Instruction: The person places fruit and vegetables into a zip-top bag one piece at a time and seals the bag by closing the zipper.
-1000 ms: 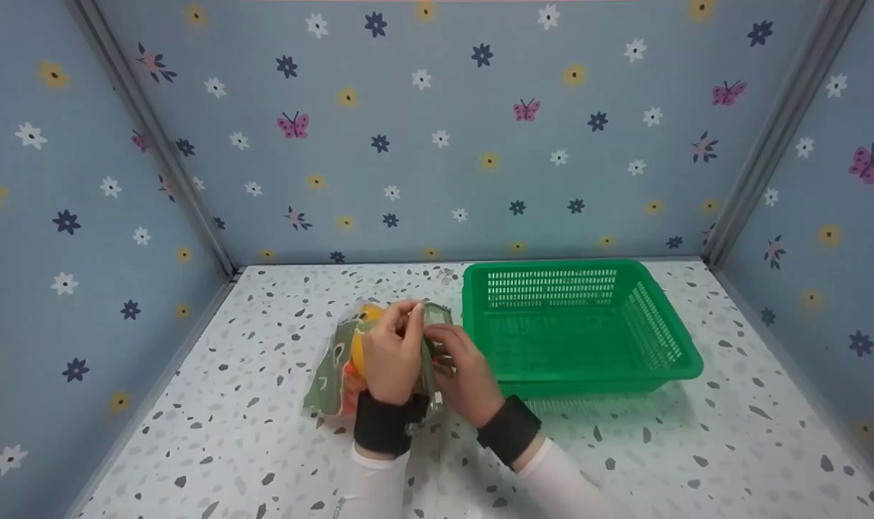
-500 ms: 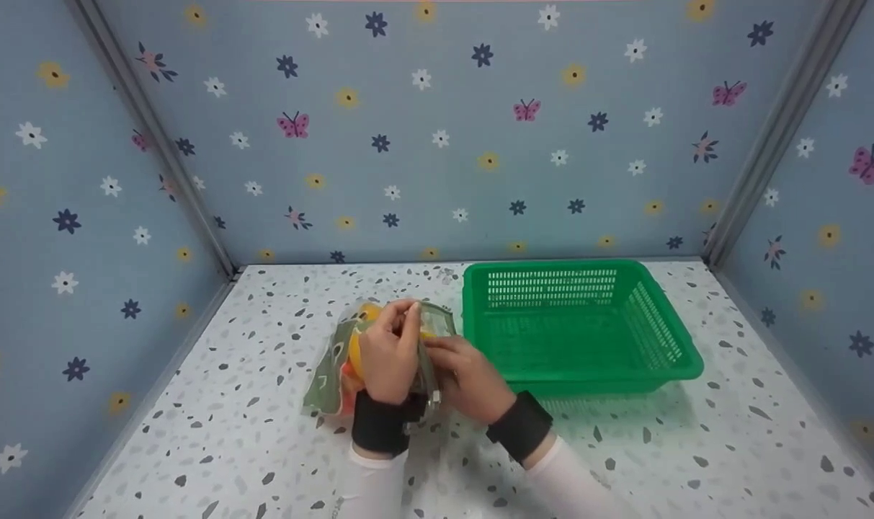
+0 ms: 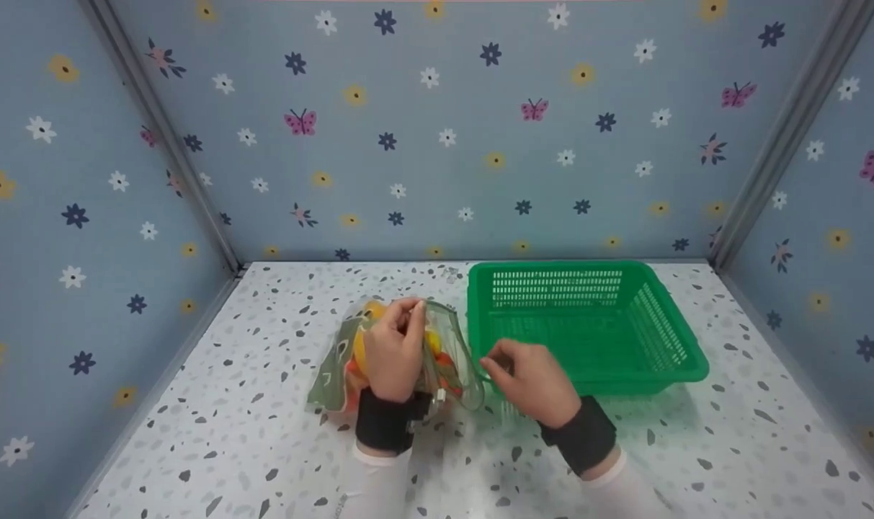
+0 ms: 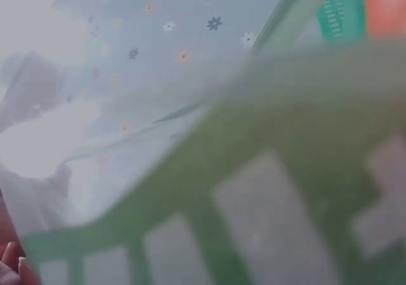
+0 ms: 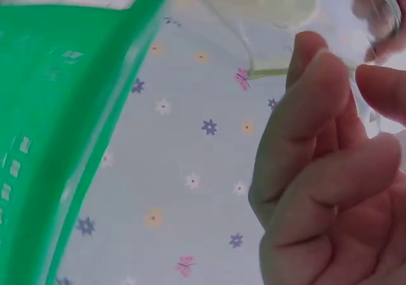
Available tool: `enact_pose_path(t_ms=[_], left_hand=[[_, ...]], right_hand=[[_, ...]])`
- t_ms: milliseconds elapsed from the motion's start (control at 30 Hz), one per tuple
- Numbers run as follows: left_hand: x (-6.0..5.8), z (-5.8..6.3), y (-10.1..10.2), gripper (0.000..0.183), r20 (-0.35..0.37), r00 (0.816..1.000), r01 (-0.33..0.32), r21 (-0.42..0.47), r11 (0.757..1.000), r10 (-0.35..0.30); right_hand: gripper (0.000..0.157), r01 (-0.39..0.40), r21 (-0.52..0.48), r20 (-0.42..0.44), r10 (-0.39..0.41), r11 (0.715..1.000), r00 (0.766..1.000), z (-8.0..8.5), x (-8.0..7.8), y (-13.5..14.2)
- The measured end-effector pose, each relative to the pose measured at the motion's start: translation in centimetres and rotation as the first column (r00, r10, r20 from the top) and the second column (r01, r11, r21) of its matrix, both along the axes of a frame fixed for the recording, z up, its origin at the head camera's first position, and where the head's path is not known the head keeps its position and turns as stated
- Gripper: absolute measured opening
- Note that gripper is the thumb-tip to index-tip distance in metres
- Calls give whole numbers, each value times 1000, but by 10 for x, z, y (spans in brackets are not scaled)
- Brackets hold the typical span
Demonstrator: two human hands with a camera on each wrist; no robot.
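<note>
A clear slider zip bag with a green print lies on the table in the head view, its mouth spread toward the right. Yellow and orange-red items show inside it, partly hidden by my left hand. That hand pinches the bag's upper edge between thumb and fingers. My right hand pinches the opposite edge of the mouth, by the basket's near left corner. A small pale slider sits at the near end of the mouth. Blurred green-printed film fills most of the left wrist view.
A green plastic basket with slotted walls stands just right of the bag, its rim close to my right hand. The speckled table meets flower-patterned walls at the back and sides.
My right hand has moved rightward, drawing the bag's near edge with it, so the mouth gapes wider and more contents show. The left hand has kept its hold. The head view has shifted slightly.
</note>
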State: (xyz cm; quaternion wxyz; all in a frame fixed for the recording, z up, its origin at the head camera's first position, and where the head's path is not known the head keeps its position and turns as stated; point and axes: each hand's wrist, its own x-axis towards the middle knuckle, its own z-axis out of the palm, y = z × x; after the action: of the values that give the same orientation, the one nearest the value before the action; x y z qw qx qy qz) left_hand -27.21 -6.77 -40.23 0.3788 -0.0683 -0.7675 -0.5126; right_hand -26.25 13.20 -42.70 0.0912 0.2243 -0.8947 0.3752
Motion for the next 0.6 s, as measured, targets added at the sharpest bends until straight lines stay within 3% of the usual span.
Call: enact_pose_path(t_ms=[133,233,300,433,500,600], left_hand=[[-1,0,1,13,8,1000,2,1,1000,-2],[-1,1,0,13,9,1000,0,1,1000,0],[-1,1,0,13,10,1000,-1,0,1000,1],[0,-1,-2,13,0,1000,-14,1,1000,14],[1,0,-5,12,-12,1000,-22,8,1000,22],[2,3,-10,11,-22,999,-26,31,999,27]], right_hand=[[38,27,194,24,-32,981,999,-15,10,-2],[48,-3,233,97,-20,973,995,-27,10,-8],[49,-37,201,187,-1,979,982,-35,8,-12],[39,-67,86,359,32,994,933,-47,7,-16],[32,-69,31,385,52,997,921,-49,7,-18],[26,-72,-60,361,89,996,928,-45,5,-23]])
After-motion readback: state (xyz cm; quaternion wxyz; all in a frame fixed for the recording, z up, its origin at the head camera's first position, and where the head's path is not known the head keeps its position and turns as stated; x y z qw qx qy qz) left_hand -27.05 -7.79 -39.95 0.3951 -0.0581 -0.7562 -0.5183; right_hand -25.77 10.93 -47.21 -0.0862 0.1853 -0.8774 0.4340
